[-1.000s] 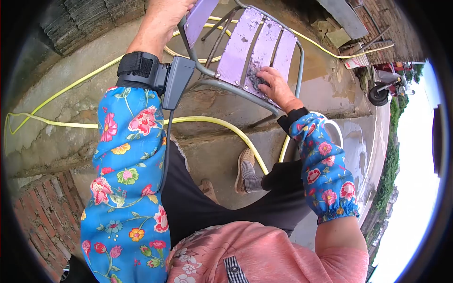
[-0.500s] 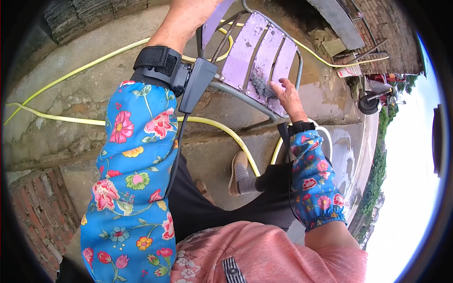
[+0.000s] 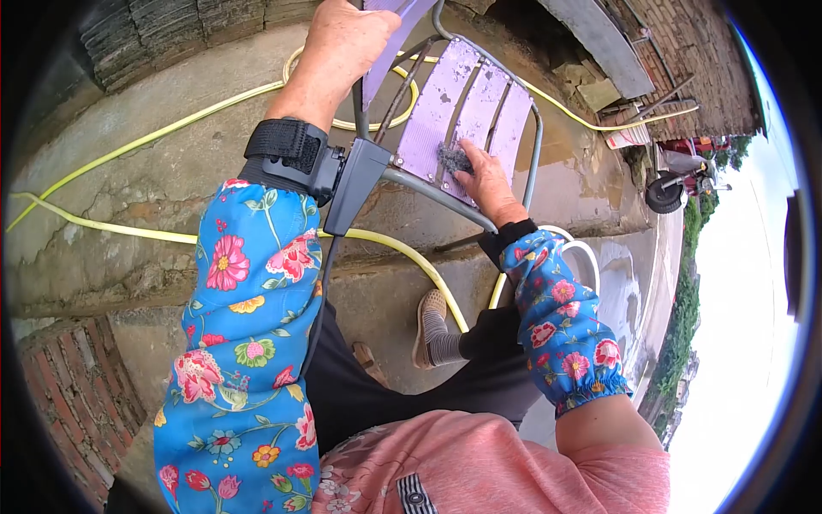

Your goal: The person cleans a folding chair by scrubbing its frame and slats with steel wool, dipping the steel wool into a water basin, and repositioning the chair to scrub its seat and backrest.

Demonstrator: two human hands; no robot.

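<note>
A chair with purple slats and a grey metal frame stands in front of me, its slats spotted with dark marks. My left hand is wrapped over the edge of its purple backrest. Against the seat, near the front rail, my right hand presses a grey, wiry scouring pad. The fingers are bent around the pad and partly cover it. Both forearms wear blue flowered sleeves and black wrist straps.
A yellow hose loops over the concrete ground, behind and under the chair. Brickwork lies at lower left, and a concrete step edge runs beneath the chair. A parked motorbike and a white bucket are at right.
My right hand has slid left across the seat slats with the scouring pad. My left hand keeps its hold on the backrest, and the view has shifted slightly.
</note>
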